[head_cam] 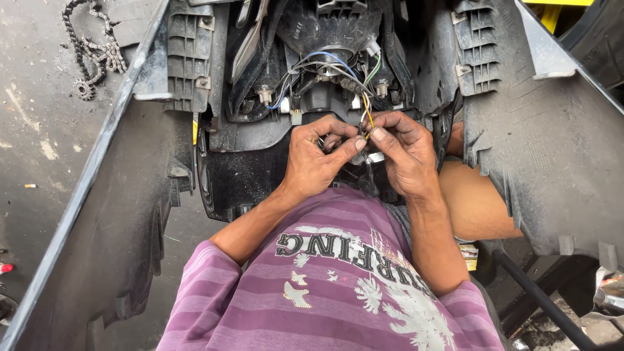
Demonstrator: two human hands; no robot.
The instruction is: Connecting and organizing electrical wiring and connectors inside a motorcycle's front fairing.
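Observation:
My left hand (pixel 315 156) and my right hand (pixel 404 153) meet in front of me, inside the back of a black scooter front fairing (pixel 552 143). Between their fingertips they pinch a small connector (pixel 359 156) on a bundle of yellow, blue, white and green wires (pixel 351 75). The wires run up to the rear of the headlight housing (pixel 325 32). Both hands are dirty with grease. My purple striped shirt fills the bottom of the view.
The fairing's left wing (pixel 130 208) and right wing flank my arms. A loose drive chain with a sprocket (pixel 91 45) lies on the concrete floor at upper left. A black bar (pixel 539 292) runs at lower right, and a yellow part (pixel 552 10) shows at the top right.

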